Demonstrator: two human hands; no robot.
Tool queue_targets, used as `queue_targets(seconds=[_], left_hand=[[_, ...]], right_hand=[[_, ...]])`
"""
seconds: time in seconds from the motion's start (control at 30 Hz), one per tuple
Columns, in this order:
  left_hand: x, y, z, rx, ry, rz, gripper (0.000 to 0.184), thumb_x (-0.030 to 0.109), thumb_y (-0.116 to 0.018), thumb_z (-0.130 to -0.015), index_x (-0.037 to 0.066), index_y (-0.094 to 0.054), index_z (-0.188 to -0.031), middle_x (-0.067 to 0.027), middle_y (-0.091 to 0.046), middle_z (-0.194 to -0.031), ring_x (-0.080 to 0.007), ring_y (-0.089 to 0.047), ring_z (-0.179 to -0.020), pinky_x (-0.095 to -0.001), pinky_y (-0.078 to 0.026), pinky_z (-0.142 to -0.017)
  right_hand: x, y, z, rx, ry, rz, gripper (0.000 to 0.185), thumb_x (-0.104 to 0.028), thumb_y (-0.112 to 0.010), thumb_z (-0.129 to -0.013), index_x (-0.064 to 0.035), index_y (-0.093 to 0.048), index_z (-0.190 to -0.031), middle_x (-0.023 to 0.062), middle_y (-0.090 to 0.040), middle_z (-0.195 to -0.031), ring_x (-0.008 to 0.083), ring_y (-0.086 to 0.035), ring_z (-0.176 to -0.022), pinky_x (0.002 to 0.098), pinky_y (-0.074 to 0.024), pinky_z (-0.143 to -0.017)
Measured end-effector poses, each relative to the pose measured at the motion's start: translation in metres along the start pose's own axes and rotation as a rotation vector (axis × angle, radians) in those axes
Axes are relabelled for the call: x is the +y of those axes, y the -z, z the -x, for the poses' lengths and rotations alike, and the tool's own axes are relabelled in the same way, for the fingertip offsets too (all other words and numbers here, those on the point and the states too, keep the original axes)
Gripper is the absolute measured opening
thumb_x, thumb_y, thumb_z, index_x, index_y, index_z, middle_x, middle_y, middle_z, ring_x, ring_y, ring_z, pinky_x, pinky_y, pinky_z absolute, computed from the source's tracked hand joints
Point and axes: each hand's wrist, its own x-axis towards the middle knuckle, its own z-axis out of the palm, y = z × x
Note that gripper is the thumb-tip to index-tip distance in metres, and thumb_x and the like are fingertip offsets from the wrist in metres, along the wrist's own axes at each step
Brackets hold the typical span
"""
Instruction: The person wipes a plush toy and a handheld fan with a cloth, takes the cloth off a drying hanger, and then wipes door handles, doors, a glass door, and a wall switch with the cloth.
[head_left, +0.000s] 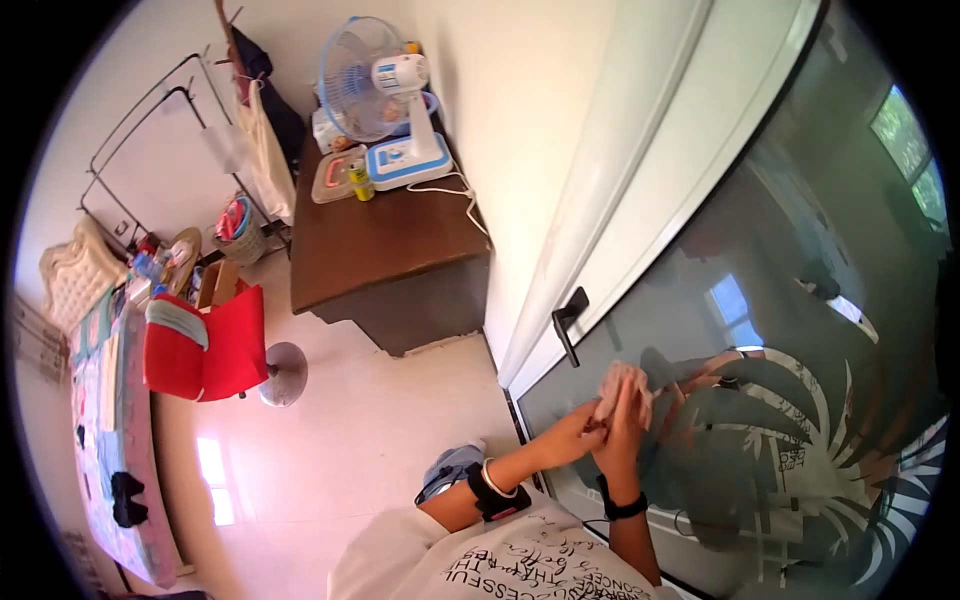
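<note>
Both of my hands come together in front of the glass door [690,300], just below its black handle [570,325]. A crumpled pinkish cloth [632,378] is bunched at my right hand [621,445], whose fingers lie along it. From the left, my left hand [570,438] reaches in, its fingers closed at the lower edge of the cloth and touching my right hand. Parts of the fingers overlap, so the exact grip is partly hidden. Whether the cloth touches the glass I cannot tell. Dark bands circle both wrists.
A brown desk [390,240] carries a blue-and-white fan [405,160], a yellow can [361,182] and a plastic container [335,178]. A red swivel chair [215,350] stands near a bed [130,430]. Leaf patterns and reflections show on the door glass.
</note>
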Motion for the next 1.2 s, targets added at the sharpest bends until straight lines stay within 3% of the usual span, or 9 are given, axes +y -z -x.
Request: queue_targets(seconds=[0.17,0.33,0.47,0.53,0.8,0.93,1.0,1.1,1.2], left_hand=[[-0.004,0.036,0.012,0.174,0.041,0.344,0.060,0.018,-0.047,-0.086,0.003,-0.016,-0.135,-0.0109,-0.055,-0.098,-0.0132,-0.052,-0.087,-0.0239,-0.042,-0.077],[-0.045,0.051,0.011,0.316,0.160,0.322,0.056,0.024,-0.043,-0.086,0.002,-0.024,-0.134,-0.0067,-0.056,-0.093,-0.0133,-0.053,-0.081,-0.0245,-0.043,-0.074],[-0.119,0.046,-0.009,0.200,0.143,0.274,0.031,0.023,-0.048,-0.084,-0.002,-0.057,-0.099,-0.0069,-0.058,-0.080,-0.0118,-0.053,-0.068,-0.0247,-0.043,-0.057],[-0.087,0.034,-0.007,0.167,0.207,0.190,0.026,0.020,-0.046,-0.084,-0.001,-0.060,-0.081,-0.0064,-0.058,-0.071,-0.0130,-0.053,-0.062,-0.0266,-0.044,-0.055],[-0.114,0.025,-0.031,0.010,0.226,-0.063,0.026,0.018,-0.041,-0.084,0.000,-0.058,-0.077,-0.0084,-0.059,-0.067,-0.0181,-0.054,-0.057,-0.0314,-0.045,-0.056],[-0.134,0.028,-0.039,0.157,0.218,-0.114,0.033,0.025,-0.042,-0.085,0.000,-0.059,-0.072,-0.0103,-0.059,-0.065,-0.0195,-0.055,-0.057,-0.0322,-0.045,-0.055],[-0.186,0.036,-0.060,0.110,-0.151,-0.286,0.048,0.038,-0.036,-0.089,0.001,-0.061,-0.072,-0.0090,-0.058,-0.059,-0.0194,-0.057,-0.053,-0.0315,-0.044,-0.047],[-0.114,0.044,-0.031,-0.019,0.242,-0.115,0.048,0.039,-0.037,-0.088,0.000,-0.060,-0.072,-0.0104,-0.059,-0.061,-0.0177,-0.054,-0.051,-0.0316,-0.043,-0.046],[-0.115,0.051,-0.022,-0.095,0.226,-0.304,0.051,0.038,-0.035,-0.088,-0.004,-0.058,-0.070,-0.0130,-0.060,-0.065,-0.0213,-0.054,-0.056,-0.0316,-0.042,-0.052]], right_hand=[[0.003,-0.054,-0.051,-0.107,-0.008,-0.316,0.078,-0.004,-0.058,-0.070,0.0000,-0.017,-0.136,0.0251,-0.027,-0.136,0.0411,-0.025,-0.126,0.0434,-0.0221,-0.103],[0.006,-0.099,-0.064,-0.074,0.096,-0.395,0.071,0.000,-0.053,-0.075,-0.0018,-0.018,-0.137,0.0226,-0.034,-0.133,0.0364,-0.033,-0.123,0.0380,-0.0290,-0.100],[0.017,-0.109,-0.051,-0.081,-0.064,-0.196,0.029,0.003,-0.045,-0.080,-0.0046,-0.048,-0.108,0.0124,-0.054,-0.110,0.0282,-0.053,-0.100,0.0328,-0.0434,-0.082],[0.016,-0.102,-0.054,-0.090,-0.067,-0.392,0.013,0.000,-0.046,-0.082,-0.0041,-0.050,-0.094,0.0112,-0.055,-0.101,0.0288,-0.054,-0.093,0.0339,-0.0435,-0.080],[0.058,-0.135,-0.026,-0.085,-0.151,-0.446,0.029,-0.012,-0.045,-0.089,0.0051,-0.047,-0.112,0.0223,-0.054,-0.110,0.0345,-0.053,-0.099,0.0340,-0.0418,-0.085],[0.048,-0.125,-0.030,-0.135,-0.224,-0.382,0.036,-0.018,-0.043,-0.091,0.0061,-0.045,-0.117,0.0251,-0.053,-0.112,0.0342,-0.053,-0.101,0.0347,-0.0416,-0.086],[0.041,-0.124,-0.031,-0.186,-0.236,-0.385,0.038,-0.019,-0.043,-0.091,0.0060,-0.044,-0.119,0.0257,-0.051,-0.114,0.0339,-0.053,-0.102,0.0347,-0.0425,-0.085],[0.077,-0.149,-0.025,-0.062,-0.082,-0.281,0.038,-0.018,-0.042,-0.091,0.0081,-0.042,-0.119,0.0250,-0.051,-0.113,0.0298,-0.057,-0.091,0.0326,-0.0461,-0.077],[0.073,-0.149,-0.026,-0.197,-0.295,-0.490,0.036,-0.014,-0.042,-0.091,0.0091,-0.041,-0.118,0.0238,-0.053,-0.107,0.0286,-0.058,-0.087,0.0326,-0.0467,-0.076]])
